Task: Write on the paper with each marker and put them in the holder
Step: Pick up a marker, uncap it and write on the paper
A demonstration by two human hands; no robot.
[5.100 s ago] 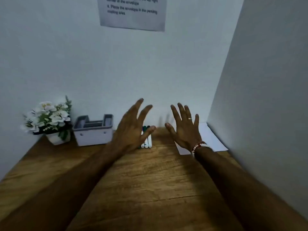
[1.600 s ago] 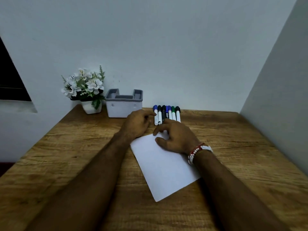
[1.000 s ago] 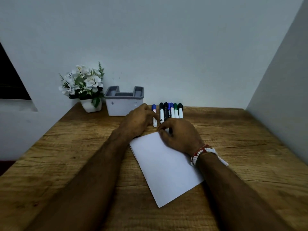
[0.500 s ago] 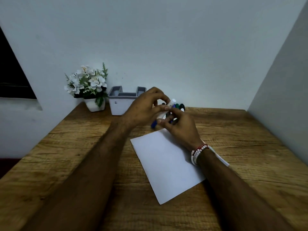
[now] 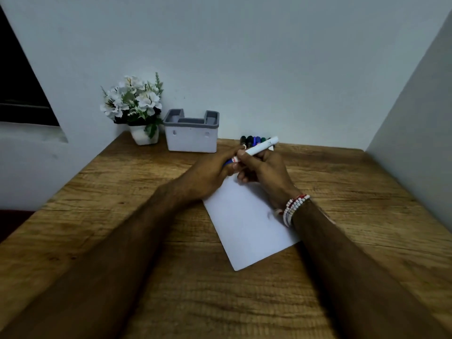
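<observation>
A white sheet of paper (image 5: 247, 221) lies tilted on the wooden desk. Above its far end both hands hold one white marker (image 5: 263, 146) with a blue cap. My right hand (image 5: 265, 171) grips the white barrel, whose back end points up and right. My left hand (image 5: 210, 173) pinches the blue cap end, which is mostly hidden by its fingers. Several more markers (image 5: 252, 140) lie in a row behind the hands, near the wall. The grey-rimmed white holder (image 5: 192, 134) stands at the back, left of the markers.
A white pot of white flowers (image 5: 137, 106) stands in the back left corner beside the holder. A wall (image 5: 415, 113) closes off the desk on the right. The wooden desk (image 5: 122, 192) stretches towards me on both sides of the paper.
My hands picked the blue-capped marker out of the row and lifted it over the paper. Since half a second ago they have lowered slightly and the marker now points up to the right.
</observation>
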